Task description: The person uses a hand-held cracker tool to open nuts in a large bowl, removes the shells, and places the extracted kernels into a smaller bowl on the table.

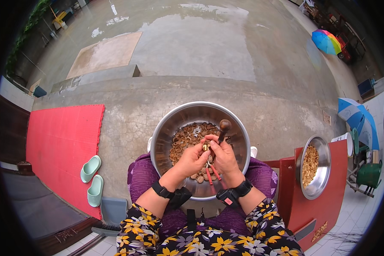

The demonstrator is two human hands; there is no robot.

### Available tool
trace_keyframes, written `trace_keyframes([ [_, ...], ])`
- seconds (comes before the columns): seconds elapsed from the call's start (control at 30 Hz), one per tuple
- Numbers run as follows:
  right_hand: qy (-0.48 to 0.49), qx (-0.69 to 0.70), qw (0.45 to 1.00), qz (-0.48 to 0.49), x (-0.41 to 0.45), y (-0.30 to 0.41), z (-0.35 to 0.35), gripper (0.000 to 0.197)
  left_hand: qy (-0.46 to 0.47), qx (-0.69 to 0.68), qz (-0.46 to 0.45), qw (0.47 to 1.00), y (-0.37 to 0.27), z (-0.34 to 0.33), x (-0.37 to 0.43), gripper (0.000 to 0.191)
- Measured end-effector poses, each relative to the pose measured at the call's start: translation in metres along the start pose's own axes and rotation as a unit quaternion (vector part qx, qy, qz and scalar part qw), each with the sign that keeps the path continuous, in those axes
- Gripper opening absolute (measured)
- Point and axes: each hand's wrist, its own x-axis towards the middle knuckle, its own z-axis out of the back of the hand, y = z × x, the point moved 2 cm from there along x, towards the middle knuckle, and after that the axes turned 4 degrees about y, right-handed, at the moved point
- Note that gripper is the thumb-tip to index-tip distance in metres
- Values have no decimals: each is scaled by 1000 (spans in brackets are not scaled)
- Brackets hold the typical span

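Observation:
A large steel basin [156,134] sits between my knees, its bottom covered with broken walnut shells [183,137]. Above it, my left hand [190,161] pinches a cracked walnut [206,146] with pale kernel showing. The fingers of my right hand [224,160] meet the same nut from the other side. A tool with a dark round wooden handle [224,126] juts up out of my right hand; its working end is hidden. Below my hands, red-handled pliers [209,175] lie in the basin near several uncracked walnuts [200,179].
At my right, a steel bowl of walnut kernels [310,164] stands tilted in view on a red table [334,179]; a dark flat object [305,229] and loose kernel pieces [320,232] lie nearer me. Green slippers [94,190], a red mat [64,137] and a grey dustpan [114,209] are at left.

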Motion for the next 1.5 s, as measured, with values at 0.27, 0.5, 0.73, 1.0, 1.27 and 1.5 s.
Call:
trace_keyframes([
  [0.27,-31,77,995,-46,-1,-7,-1,22,-21,89,-53,994,12,-2,2,10],
  [0.5,-34,82,994,-68,1,-6,-12,25,-41,57,-32,997,9,-5,3,10],
  [0.73,7,4,999,-48,-1,-9,-14,31,-50,42,-48,997,0,-9,-1,10],
  [1.0,-13,22,998,-60,-2,-14,-17,31,-66,161,-65,983,8,-3,1,17],
  [1.27,-17,33,997,-65,-1,-11,-20,30,-57,204,-90,973,1,-5,0,23],
  [1.5,-47,48,995,-69,-1,-10,-20,30,-36,233,-92,967,6,-7,-2,25],
])
